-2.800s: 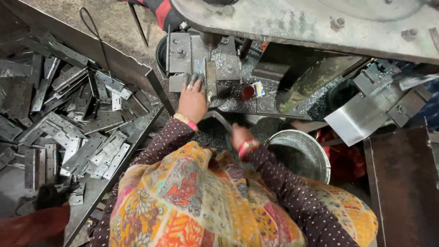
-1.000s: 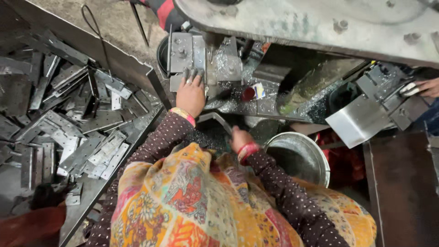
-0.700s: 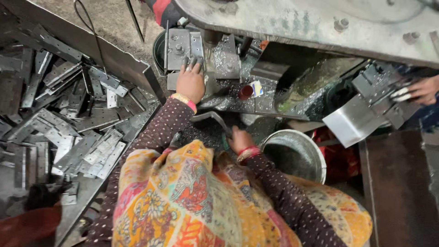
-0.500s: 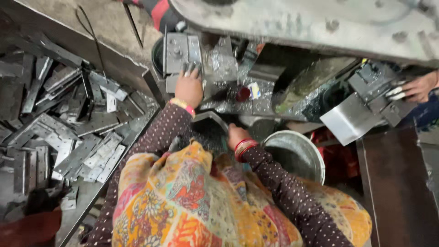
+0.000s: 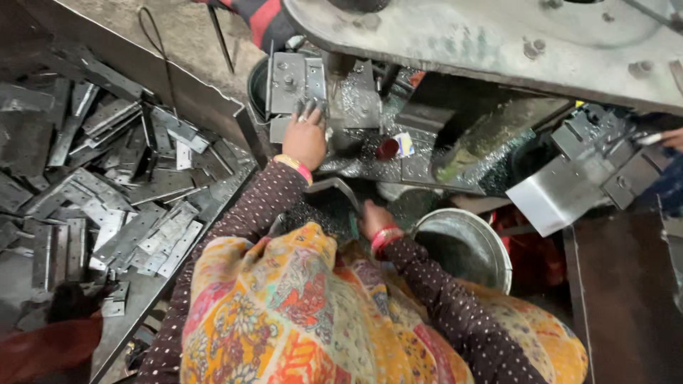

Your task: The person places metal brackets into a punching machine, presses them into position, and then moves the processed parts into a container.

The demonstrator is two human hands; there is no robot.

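Under the press, left hand touches a metal block; right hand grips a bent lever.

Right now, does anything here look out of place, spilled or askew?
Flat metal plates lie in a loose, crisscrossed heap beside the left hand, some overhanging the tray edge. Metal chips are scattered over the machine bed.

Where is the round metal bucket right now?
In the head view, the metal bucket sits low and right of centre, just right of the right hand and below the press bed.
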